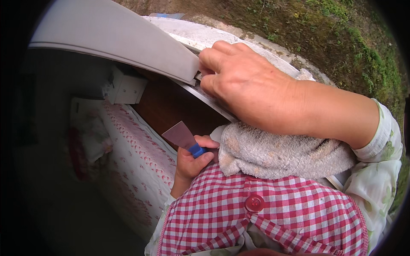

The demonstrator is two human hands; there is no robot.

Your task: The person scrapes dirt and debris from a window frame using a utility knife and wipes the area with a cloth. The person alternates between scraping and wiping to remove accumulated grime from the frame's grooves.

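My left hand (193,160) is closed round the blue handle of a putty knife (181,136), its broad flat blade pointing up and to the left. Beside that hand, a worn terry towel (282,153) lies over the window sill, against my red checked apron (262,208). Above the towel, my right hand (238,76) reaches across the window frame (205,99), its fingers bent down at the end of a pale panel (128,38). The fingertips are hidden, so whether they hold anything cannot be told.
Outside, a white ledge (205,33) runs along the wall above mossy ground (320,41) with plants. Inside are a bed with a floral cover (137,153), a white bedside cabinet (126,88) and a dark brown floor (173,105).
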